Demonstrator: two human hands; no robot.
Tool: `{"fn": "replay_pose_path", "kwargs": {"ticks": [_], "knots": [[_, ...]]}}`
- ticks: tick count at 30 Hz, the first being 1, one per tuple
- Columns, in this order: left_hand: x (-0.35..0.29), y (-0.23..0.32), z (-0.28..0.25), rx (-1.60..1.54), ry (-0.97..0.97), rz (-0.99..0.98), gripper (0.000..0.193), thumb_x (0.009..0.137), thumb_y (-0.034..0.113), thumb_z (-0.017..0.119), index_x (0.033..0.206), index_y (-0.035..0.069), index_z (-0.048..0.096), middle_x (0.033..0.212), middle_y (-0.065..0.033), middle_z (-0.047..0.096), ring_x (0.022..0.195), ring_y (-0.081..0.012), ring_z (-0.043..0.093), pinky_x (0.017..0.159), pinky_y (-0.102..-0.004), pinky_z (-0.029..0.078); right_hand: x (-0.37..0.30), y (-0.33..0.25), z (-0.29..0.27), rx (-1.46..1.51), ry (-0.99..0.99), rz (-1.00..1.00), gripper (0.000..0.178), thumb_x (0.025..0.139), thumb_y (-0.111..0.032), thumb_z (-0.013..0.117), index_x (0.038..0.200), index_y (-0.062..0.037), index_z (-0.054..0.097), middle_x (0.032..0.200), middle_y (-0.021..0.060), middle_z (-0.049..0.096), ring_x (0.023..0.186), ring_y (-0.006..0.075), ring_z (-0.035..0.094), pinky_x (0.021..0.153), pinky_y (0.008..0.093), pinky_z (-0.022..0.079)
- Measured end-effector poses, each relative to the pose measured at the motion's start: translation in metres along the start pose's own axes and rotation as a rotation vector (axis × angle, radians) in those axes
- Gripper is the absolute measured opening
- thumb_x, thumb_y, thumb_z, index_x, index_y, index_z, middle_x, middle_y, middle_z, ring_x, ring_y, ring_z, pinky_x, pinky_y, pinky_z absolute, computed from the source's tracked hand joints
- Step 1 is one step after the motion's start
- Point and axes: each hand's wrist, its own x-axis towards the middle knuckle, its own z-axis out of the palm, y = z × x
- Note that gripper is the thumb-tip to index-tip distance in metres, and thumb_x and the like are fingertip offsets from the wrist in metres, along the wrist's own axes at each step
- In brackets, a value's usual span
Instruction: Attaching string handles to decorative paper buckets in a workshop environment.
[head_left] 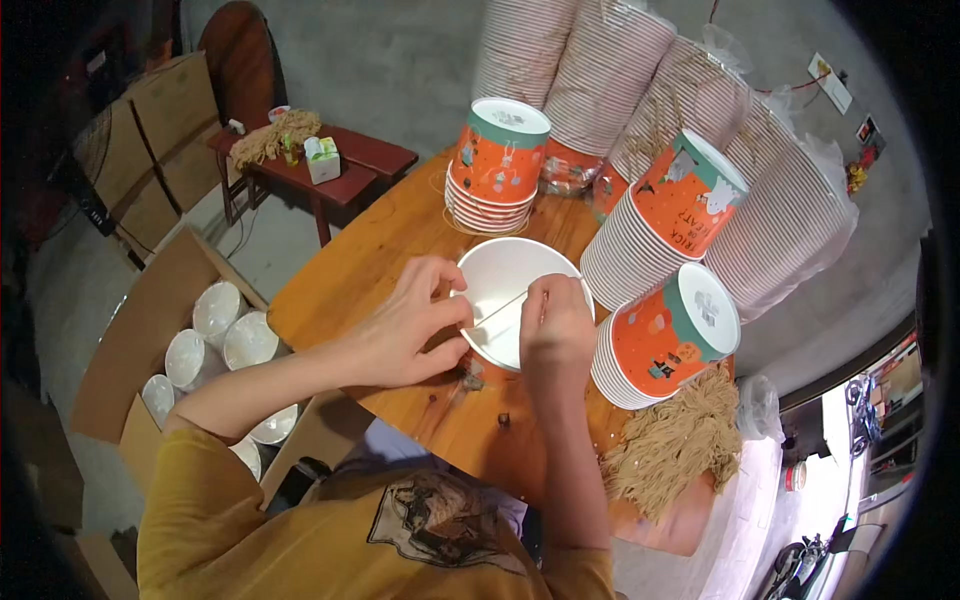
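Observation:
A white-lined paper bucket (497, 268) stands mouth up on the wooden table in front of me. My left hand (415, 325) is at its left rim, with bent fingers and thumb gripping the edge. Over the right part of the mouth, my right hand (557, 325) is closed in a pinch on a thin cord (503, 309). The cord slants across the opening from the right fingers toward the left fingertips; its left end is hard to make out. Beside my right forearm, a bundle of tan cords (675, 440) lies at the table's edge.
Upside-down stacks of orange printed buckets stand behind (497, 165) and right (660, 335) of the work. Tall bagged bucket stacks (610, 80) rise at the back. An open carton (150, 340) of wrapped buckets is at left. A red bench (370, 165) holds more cords and a tissue box.

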Motion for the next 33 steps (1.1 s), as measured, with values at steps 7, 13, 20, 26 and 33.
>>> {"fn": "replay_pose_path", "kwargs": {"ticks": [7,13,20,26,33], "knots": [[-0.006,-0.026,-0.022,0.036,-0.017,0.118,0.014,0.081,0.005,0.062,0.093,0.006,0.055,0.111,-0.0145,0.042,0.118,-0.0354,0.040,0.100,-0.0434,0.036,0.014,0.006,-0.051,0.281,-0.623,-0.060,0.033,0.075,-0.016,0.077,0.103,-0.0063,0.064,0.077,0.0097,0.056,0.065,0.0220,0.055,0.062,0.0342,0.046],[0.012,-0.032,-0.072,0.074,0.224,0.001,0.025,0.082,0.004,0.062,0.106,0.005,0.056,0.114,-0.0137,0.043,0.121,-0.0337,0.043,0.102,-0.0411,0.036,0.041,-0.005,-0.008,0.260,-0.472,-0.279,0.016,0.088,-0.021,0.063,0.089,-0.0052,0.063,0.075,0.0101,0.060,0.065,0.0303,0.058,0.059,0.0343,0.048],[-0.008,-0.011,-0.095,0.276,0.589,0.041,0.030,0.080,0.002,0.059,0.110,0.005,0.056,0.115,-0.0143,0.045,0.121,-0.0329,0.045,0.101,-0.0435,0.036,0.141,0.021,0.098,1.316,-0.420,0.515,0.022,0.096,-0.026,0.056,0.083,-0.0095,0.052,0.065,-0.0008,0.051,0.053,0.0071,0.049,0.046,0.0199,0.041],[-0.029,-0.040,-0.068,0.043,0.525,-0.163,0.026,0.082,0.000,0.057,0.107,0.003,0.056,0.113,-0.0139,0.047,0.116,-0.0305,0.048,0.099,-0.0399,0.038,0.143,0.079,0.159,1.643,-0.079,0.808,0.020,0.097,-0.027,0.056,0.088,-0.0092,0.053,0.067,-0.0005,0.049,0.051,0.0102,0.043,0.052,0.0293,0.047],[-0.017,-0.050,-0.030,-0.163,0.413,-0.251,0.023,0.084,-0.003,0.055,0.106,0.002,0.056,0.109,-0.0139,0.050,0.104,-0.0242,0.053,0.088,-0.0313,0.044,0.127,0.102,0.183,1.515,-0.166,1.028,0.026,0.094,-0.034,0.059,0.094,-0.0077,0.058,0.074,0.0042,0.061,0.058,0.0139,0.056,0.054,0.0255,0.050]]}}
